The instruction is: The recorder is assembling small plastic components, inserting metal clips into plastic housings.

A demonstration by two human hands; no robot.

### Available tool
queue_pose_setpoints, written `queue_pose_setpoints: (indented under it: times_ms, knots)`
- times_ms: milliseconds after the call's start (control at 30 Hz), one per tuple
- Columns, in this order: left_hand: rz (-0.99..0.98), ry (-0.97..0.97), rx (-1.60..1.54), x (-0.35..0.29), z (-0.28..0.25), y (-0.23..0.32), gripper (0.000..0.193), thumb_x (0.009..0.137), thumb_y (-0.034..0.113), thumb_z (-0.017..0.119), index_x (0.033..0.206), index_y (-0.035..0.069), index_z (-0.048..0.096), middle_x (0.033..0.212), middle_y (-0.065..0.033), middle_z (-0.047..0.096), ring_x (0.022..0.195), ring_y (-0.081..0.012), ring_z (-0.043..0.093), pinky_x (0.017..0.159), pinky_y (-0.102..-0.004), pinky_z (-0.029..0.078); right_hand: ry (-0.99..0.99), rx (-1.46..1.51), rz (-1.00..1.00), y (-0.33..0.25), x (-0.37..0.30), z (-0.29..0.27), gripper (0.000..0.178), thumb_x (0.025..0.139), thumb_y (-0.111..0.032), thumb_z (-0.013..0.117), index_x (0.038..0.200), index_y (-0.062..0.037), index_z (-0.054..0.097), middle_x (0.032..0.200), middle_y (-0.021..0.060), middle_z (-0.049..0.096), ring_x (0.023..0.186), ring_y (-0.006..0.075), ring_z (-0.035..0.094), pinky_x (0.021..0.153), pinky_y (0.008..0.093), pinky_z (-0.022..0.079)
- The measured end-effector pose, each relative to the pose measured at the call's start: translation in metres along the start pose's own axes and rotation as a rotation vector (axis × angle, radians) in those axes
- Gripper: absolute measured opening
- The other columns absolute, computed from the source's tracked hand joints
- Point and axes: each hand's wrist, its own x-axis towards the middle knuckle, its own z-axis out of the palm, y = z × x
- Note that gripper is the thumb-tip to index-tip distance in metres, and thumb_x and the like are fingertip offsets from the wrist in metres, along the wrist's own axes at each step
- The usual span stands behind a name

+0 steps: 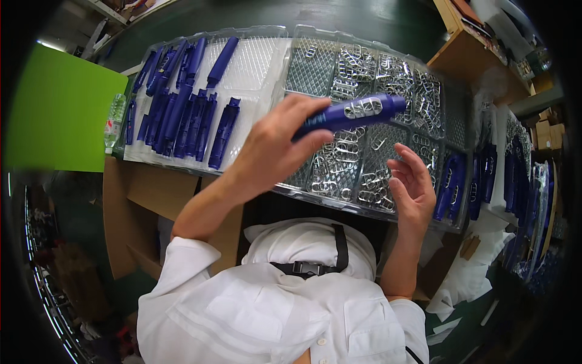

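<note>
My left hand point(270, 142) is wrapped round a long blue plastic casing point(332, 120), held tilted above the trays. Set in its upper face is a shiny chrome oval trim piece point(362, 108) with several rounded openings. My right hand point(414, 191) hovers over the near right part of the clear compartment tray point(388, 213), palm turned inward, fingers loosely bent and apart from the thumb. Nothing shows between them. Loose chrome trim pieces point(347, 145) lie heaped in that tray's compartments, partly hidden by the casing and my left hand.
On the left, a white-lined tray point(257, 67) holds several blue casings point(182, 115). More blue casings point(451, 185) lie at the right end. A plastic bottle point(114, 124) stands beside a green panel point(66, 109). Cardboard boxes point(145, 200) sit below the left tray.
</note>
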Motion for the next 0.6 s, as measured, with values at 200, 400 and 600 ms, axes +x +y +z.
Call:
queue_pose_setpoints:
  times_ms: [200, 400, 600]
  knots:
    - [-0.158, 0.124, 0.295, 0.204, -0.079, -0.153, 0.069, 0.1, 0.047, 0.066, 0.149, 0.002, 0.051, 0.146, -0.0248, 0.057, 0.135, -0.0388, 0.055, 0.115, -0.0386, 0.04, -0.042, -0.05, 0.044, -0.007, 0.0, -0.005, 0.039, 0.095, 0.006, 0.065, 0.133, 0.003, 0.061, 0.142, 0.0153, 0.059, 0.111, 0.0158, 0.066, 0.095, 0.0273, 0.054]
    - [-0.054, 0.45, 0.078, 0.102, -0.128, -0.094, 0.043, 0.103, 0.029, 0.065, 0.13, -0.004, 0.064, 0.116, -0.0159, 0.071, 0.109, -0.02, 0.065, 0.095, -0.0297, 0.049, 0.081, -0.418, 0.029, -0.017, 0.009, -0.003, 0.033, 0.094, 0.005, 0.067, 0.126, -0.0015, 0.067, 0.119, 0.0077, 0.073, 0.095, 0.0115, 0.069, 0.081, 0.0253, 0.055]
    - [-0.493, 0.558, 0.234, -0.091, -0.128, -0.086, 0.018, 0.098, 0.015, 0.07, 0.111, 0.004, 0.076, 0.096, -0.0045, 0.077, 0.083, -0.0131, 0.07, 0.075, -0.0265, 0.053, -0.195, -1.031, -0.408, -0.014, 0.078, 0.034, 0.019, 0.091, -0.007, 0.072, 0.11, -0.0072, 0.073, 0.104, 0.0081, 0.073, 0.091, 0.0287, 0.071, 0.079, 0.0368, 0.057]
